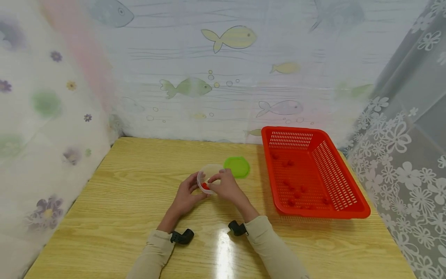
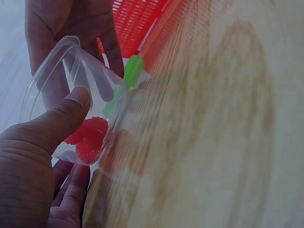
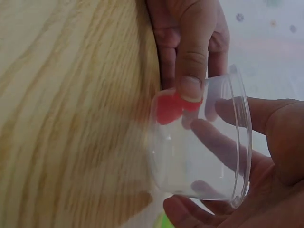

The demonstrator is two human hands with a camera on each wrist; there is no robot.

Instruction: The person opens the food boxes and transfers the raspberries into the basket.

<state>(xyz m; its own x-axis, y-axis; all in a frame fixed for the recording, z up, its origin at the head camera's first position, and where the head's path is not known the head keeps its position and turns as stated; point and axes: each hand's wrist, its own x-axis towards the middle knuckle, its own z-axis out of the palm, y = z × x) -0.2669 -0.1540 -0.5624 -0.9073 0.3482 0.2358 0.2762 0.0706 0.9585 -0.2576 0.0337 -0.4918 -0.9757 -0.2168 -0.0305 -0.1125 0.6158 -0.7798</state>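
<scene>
My left hand (image 1: 186,198) grips a clear plastic tub (image 1: 210,170) on its side wall, thumb in front and fingers behind, just above the table. The tub is tilted, its mouth towards my right hand (image 1: 228,186). Inside lie a few bumpy red pieces like raspberries (image 2: 92,140), gathered near the left thumb. Thumb and index finger of the right hand reach through the mouth, apart from each other; its other fingers stay outside, below the rim. Between them I see no piece held. In the right wrist view, the red pieces (image 3: 168,108) show through the wall.
A bright green lid (image 1: 237,167) lies flat on the wooden table (image 1: 139,178) just behind the tub. To the right stands a large red slotted basket (image 1: 270,170) with several similar red pieces (image 1: 290,202) scattered on its floor. Patterned curtains surround the table's back and sides.
</scene>
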